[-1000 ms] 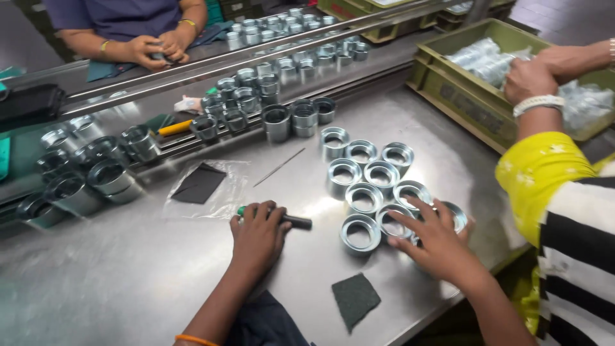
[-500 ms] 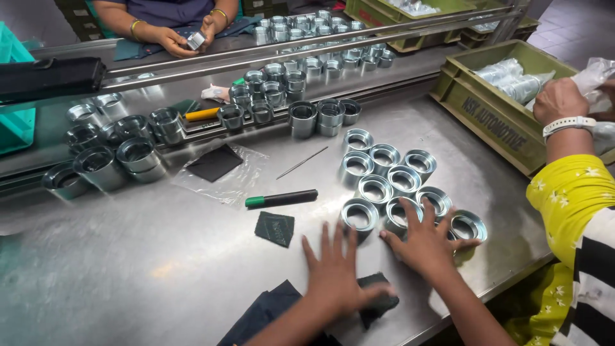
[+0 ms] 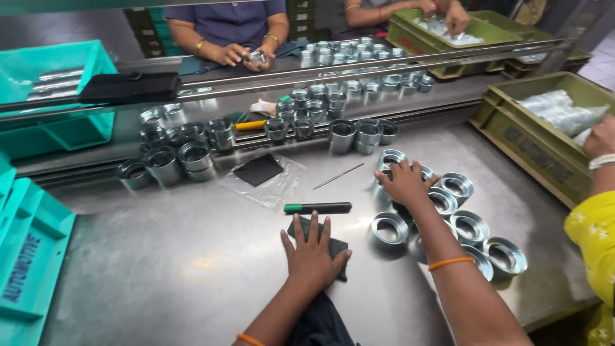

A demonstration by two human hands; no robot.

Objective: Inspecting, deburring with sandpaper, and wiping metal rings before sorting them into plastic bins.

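- While your left hand [image 3: 314,251] had shifted from the green-capped marker [image 3: 318,207], it lay flat, fingers spread, on the dark cloth [image 3: 317,243].
- Your right hand [image 3: 403,182] had moved up the counter [image 3: 160,256], open, gripping nothing, resting on the metal rings [image 3: 442,218].

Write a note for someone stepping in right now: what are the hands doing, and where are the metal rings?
Left hand: flat, open, pressing a dark cloth on the table.
Right hand: resting on a cluster of rings at right, fingers spread; no grip visible.
Marker lies just beyond the cloth, untouched.
More rings line the back rail.
Nothing shows which rings are done.
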